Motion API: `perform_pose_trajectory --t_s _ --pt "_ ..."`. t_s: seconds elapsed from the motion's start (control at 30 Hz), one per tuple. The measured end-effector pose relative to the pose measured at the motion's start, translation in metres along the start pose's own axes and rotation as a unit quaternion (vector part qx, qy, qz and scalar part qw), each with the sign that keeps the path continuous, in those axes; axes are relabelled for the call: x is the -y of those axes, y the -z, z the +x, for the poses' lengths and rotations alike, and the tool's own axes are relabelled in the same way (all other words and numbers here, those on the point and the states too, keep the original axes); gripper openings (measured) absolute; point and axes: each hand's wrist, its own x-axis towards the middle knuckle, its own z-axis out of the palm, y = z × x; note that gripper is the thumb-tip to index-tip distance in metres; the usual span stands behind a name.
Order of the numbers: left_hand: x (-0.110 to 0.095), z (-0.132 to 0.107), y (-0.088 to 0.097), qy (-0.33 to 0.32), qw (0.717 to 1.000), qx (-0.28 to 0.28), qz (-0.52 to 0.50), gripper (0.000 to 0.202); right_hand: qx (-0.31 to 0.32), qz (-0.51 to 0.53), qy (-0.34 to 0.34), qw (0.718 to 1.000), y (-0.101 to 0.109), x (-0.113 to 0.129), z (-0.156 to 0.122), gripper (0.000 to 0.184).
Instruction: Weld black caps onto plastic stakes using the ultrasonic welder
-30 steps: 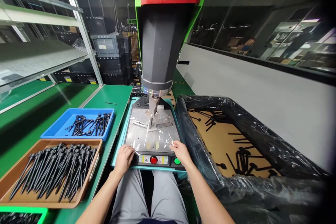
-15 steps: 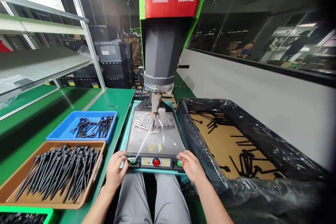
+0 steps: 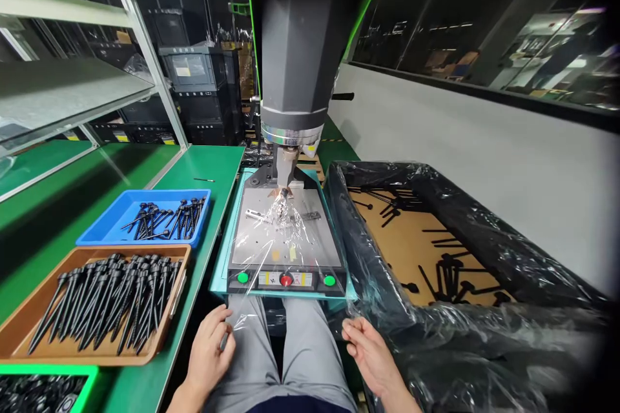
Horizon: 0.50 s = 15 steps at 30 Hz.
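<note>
A clear plastic sheet point(image 3: 282, 210) is bunched at the welding head's tip and fans out towards me over the machine's metal plate point(image 3: 310, 248). Its near corners run to my two hands. My left hand point(image 3: 212, 348), above my left thigh, has thumb and fingers closed on one side of the film. Out to the right of my right thigh, my right hand point(image 3: 371, 352) pinches the other side. The grey welding head point(image 3: 287, 168) points down at the plate, where a small fixture is partly covered by the film.
A red button point(image 3: 287, 279) sits between two green buttons on the machine's front. To the left are a blue tray point(image 3: 97, 222) and a brown tray point(image 3: 22, 329) of black rod-like parts. A box lined with black plastic point(image 3: 356, 251) stands right, with more parts on cardboard.
Both hands have drawn back from the machine's front edge towards my body, pulling the film along. The film now looks tighter and more gathered at the tip. My view has tipped downward.
</note>
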Motion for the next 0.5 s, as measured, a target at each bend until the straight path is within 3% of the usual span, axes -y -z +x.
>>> perform_pose_trajectory --t_s 0.17,0.3,0.5 --pt "-0.005 -0.023 -0.005 0.024 0.999 0.044 0.0 0.01 -0.028 -0.031 -0.028 0.999 0.016 -0.024 -0.015 0.05" --pt "-0.008 -0.04 -0.006 0.05 0.996 0.067 -0.002 0.01 -0.017 -0.024 -0.075 0.997 0.026 -0.044 -0.026 0.044" --pt "-0.013 -0.053 -0.004 0.068 0.993 0.099 -0.006 0.011 -0.001 0.133 -0.131 0.982 0.041 -0.059 -0.023 0.037"
